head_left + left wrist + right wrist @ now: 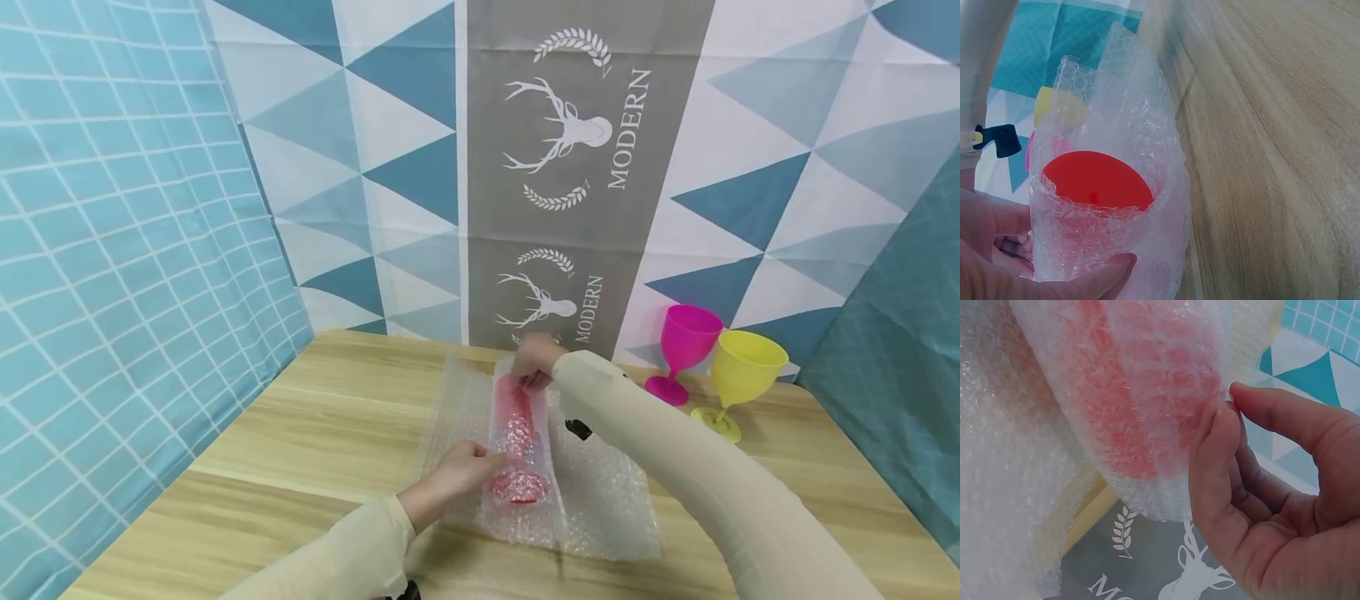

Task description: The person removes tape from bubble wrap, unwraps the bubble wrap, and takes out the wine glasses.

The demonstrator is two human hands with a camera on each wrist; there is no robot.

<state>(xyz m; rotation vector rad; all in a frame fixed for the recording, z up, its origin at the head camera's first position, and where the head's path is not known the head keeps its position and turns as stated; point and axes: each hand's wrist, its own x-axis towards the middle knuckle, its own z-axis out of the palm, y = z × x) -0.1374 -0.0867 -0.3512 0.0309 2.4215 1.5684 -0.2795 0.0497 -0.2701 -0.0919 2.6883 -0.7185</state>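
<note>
A red goblet (519, 486) lies on its side, partly rolled in bubble wrap (611, 500), with its foot toward me. My left hand (463, 471) grips the wrapped layer beside the foot. In the left wrist view the round red foot (1097, 178) shows bare at the open end of the roll, with the thumb on the wrap below it. At the bowl end, my right hand (534, 362) pinches the edge of the wrap between thumb and index finger. The right wrist view shows the red bowl (1147, 394) blurred through the bubbles.
A magenta goblet (686, 337) and a yellow goblet (742, 367) stand upright at the back right of the wooden table (330, 433). Patterned cloth (405, 167) hangs behind the table, and blue checked cloth (120, 250) along the left side.
</note>
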